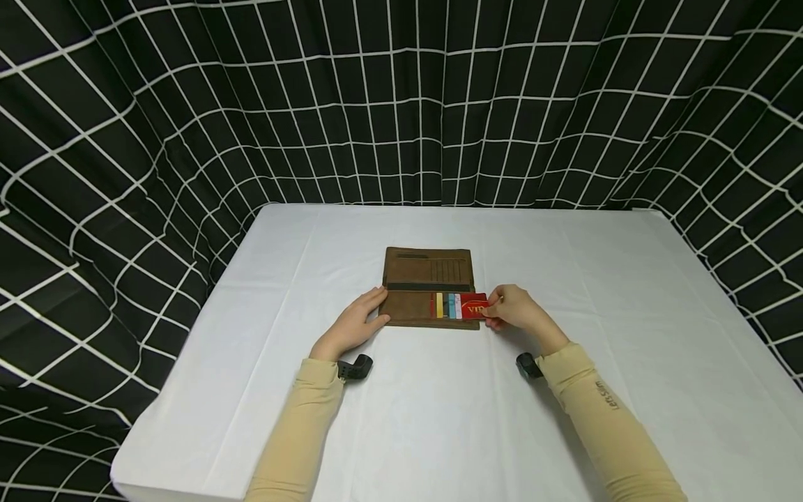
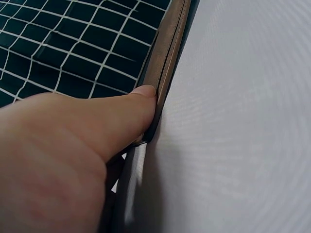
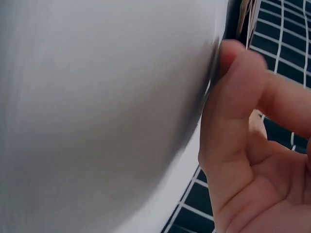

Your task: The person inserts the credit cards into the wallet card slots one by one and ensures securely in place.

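A brown wallet [image 1: 406,305] lies unfolded on the white table, its upper half showing several slots. Along its lower half, several overlapping cards [image 1: 451,305] show coloured strips. The outermost is a red card [image 1: 470,301] with "VIP" on it, reaching the wallet's right edge. My right hand [image 1: 522,311] pinches that red card between thumb and fingers. My left hand [image 1: 353,323] rests at the wallet's left edge with fingers extended. In the left wrist view the thumb [image 2: 131,109] presses on the stitched wallet edge [image 2: 167,53]. The right wrist view shows thumb and fingertip together [image 3: 238,60]; the card is hidden there.
The white cloth-covered table [image 1: 439,418] extends around the wallet on every side. Black curtains with a white grid [image 1: 401,104] stand behind and beside it. Each wrist carries a dark strapped device [image 1: 356,367], close above the tabletop.
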Available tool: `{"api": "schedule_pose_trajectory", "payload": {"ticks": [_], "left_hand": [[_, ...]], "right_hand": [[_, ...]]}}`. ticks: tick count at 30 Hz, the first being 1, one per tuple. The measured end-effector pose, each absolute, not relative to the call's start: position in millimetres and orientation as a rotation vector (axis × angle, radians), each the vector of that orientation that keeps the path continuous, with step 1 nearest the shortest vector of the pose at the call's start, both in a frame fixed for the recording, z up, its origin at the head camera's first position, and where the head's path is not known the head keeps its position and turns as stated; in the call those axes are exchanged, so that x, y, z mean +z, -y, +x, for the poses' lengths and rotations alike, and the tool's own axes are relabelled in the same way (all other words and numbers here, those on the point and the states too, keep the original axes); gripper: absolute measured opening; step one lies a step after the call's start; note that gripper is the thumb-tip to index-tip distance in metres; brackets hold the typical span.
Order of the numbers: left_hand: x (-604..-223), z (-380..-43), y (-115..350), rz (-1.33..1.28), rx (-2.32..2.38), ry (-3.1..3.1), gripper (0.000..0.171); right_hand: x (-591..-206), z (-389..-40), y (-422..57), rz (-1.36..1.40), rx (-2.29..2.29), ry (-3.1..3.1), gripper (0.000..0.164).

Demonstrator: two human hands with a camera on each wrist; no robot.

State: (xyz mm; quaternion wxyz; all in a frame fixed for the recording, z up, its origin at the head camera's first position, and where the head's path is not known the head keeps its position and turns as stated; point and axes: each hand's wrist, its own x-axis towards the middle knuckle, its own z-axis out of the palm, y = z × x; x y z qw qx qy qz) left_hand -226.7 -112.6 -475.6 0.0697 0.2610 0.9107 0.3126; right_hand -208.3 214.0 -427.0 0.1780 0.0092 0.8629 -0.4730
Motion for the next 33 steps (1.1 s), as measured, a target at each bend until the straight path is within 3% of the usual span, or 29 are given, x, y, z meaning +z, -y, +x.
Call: {"api": "schedule_pose_trajectory", "payload": {"ticks": [12, 16, 23, 33], "left_hand": [[-479, -228, 114, 0.776, 0.910, -2.757, 0.058], [-481, -227, 114, 0.778, 0.917, -2.753, 0.059], [-481, -228, 112, 0.795, 0.935, -2.755, 0.058], [-480, -229, 113, 0.790, 0.915, -2.760, 0.058]], "right_hand": [[-425, -206, -193, -0.169, -0.957, -2.762, 0.014], [-428, -204, -200, -0.074, -1.113, -2.684, 0.013], [-433, -201, -220, 0.093, -1.625, -2.285, 0.030], [-431, -201, -223, 0.078, -1.712, -2.172, 0.030]]}}
